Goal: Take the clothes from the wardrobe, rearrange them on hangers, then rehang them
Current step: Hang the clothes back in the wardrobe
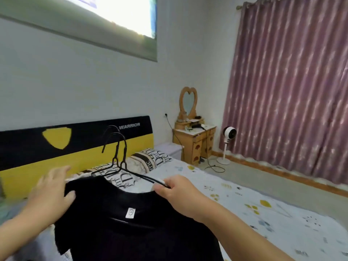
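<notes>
Ideally, with the shirt (131,232) held up over the bed (244,213), the right hand (177,191), pinching a hanger (124,154) arm at the collar, should steady it while the left hand (52,191), gripping the other shoulder, draws fabric over the wire.

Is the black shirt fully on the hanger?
Only halfway. The hanger arm shows bare above the shirt collar, pinched by the right hand; the left hand holds the other shoulder.
</notes>
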The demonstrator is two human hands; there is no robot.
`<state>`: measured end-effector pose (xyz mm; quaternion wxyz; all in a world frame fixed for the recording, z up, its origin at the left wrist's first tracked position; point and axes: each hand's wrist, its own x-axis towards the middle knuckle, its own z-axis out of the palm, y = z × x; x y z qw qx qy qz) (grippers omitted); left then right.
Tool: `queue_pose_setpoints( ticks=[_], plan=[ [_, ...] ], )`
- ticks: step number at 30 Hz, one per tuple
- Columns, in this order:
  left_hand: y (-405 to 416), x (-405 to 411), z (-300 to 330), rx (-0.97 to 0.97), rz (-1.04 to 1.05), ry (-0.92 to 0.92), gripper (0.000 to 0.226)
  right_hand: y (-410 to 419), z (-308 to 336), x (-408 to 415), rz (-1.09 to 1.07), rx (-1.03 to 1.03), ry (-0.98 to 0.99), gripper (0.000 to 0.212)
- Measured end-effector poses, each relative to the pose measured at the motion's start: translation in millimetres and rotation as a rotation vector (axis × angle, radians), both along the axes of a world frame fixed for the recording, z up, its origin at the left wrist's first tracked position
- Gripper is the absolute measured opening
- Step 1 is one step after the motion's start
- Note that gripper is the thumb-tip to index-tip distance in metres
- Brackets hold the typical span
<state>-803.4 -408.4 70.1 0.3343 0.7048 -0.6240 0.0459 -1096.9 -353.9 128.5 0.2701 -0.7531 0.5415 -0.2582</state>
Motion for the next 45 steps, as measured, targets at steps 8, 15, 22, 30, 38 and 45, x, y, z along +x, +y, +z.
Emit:
queue_pose_setpoints(
  ticks=[8,15,22,30,38,45],
  plan=[
    [121.4,55.6,40.8,0.059,-0.189,0.689,0.022,11.0,-17.0,212.6,0.183,0.013,-0.102,0.044],
    [136.7,141.6,38.2,-0.15,0.013,1.075,0.018,33.9,-15.8,342.9,0.473,0.095,-0.245,0.035],
    [147.4,233.5,36.8,-0.358,0.206,1.138,0.014,29.4,-12.2,433.5,0.823,0.48,-0.448,0.022],
    [179.6,305.6,28.4,-0.639,0.518,1.107,0.023,17.1,-18.0,525.2,1.117,0.508,-0.513,0.016],
    [240.6,354.4,8.1,-0.775,0.747,1.103,0.021,50.1,-45.9,602.7,1.343,0.589,-0.364,0.022],
    [283.0,428.2,-2.1,-0.878,0.767,1.11,0.025,95.7,-58.5,694.2,1.4,0.411,-0.383,0.02]
  ],
)
